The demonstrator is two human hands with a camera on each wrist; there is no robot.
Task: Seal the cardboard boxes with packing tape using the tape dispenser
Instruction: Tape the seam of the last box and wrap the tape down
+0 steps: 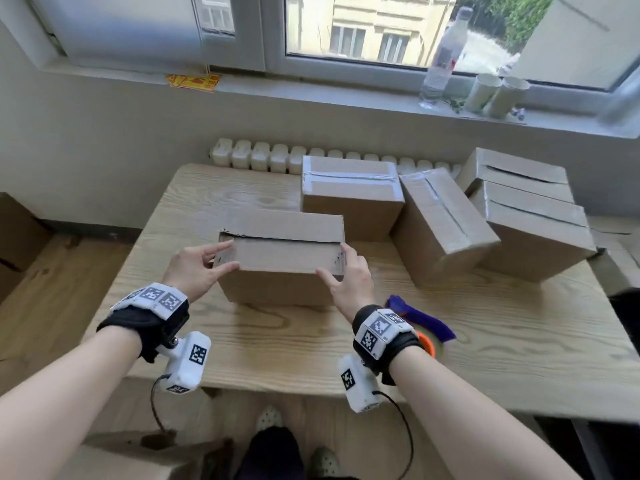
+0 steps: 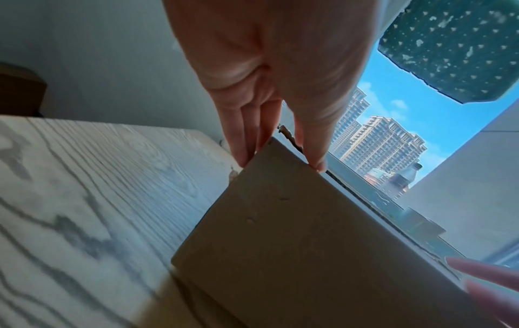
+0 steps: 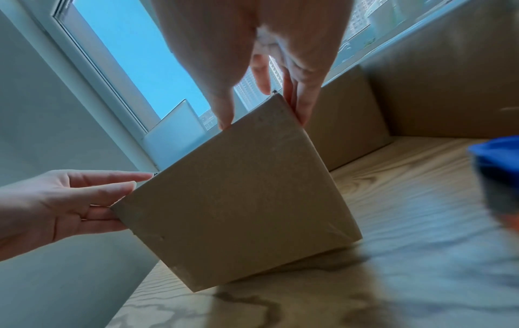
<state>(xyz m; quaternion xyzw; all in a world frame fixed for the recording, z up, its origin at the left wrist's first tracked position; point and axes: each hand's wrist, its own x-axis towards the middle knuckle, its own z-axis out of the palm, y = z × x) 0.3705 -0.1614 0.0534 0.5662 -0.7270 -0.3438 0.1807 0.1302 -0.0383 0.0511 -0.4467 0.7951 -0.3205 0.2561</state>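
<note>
We are working at the wooden surface point(image 1: 485, 341), where four other boxes point(image 1: 349, 188) are standing at the far right side, some with tape on their seams. The untaped cardboard box point(image 1: 280, 258) is sitting near us in the middle. We are judging it light and rather stiff, but its top flaps may be giving way under pressure, so the ends are the best place to hold. Our left hand point(image 1: 194, 268) and right hand point(image 1: 349, 275) are each gripping one top end corner, fingers straight on the end, thumb on the near face. The tape dispenser point(image 1: 422, 323) is lying just behind the right wrist, half hidden. What the box contains, we cannot tell.
</note>
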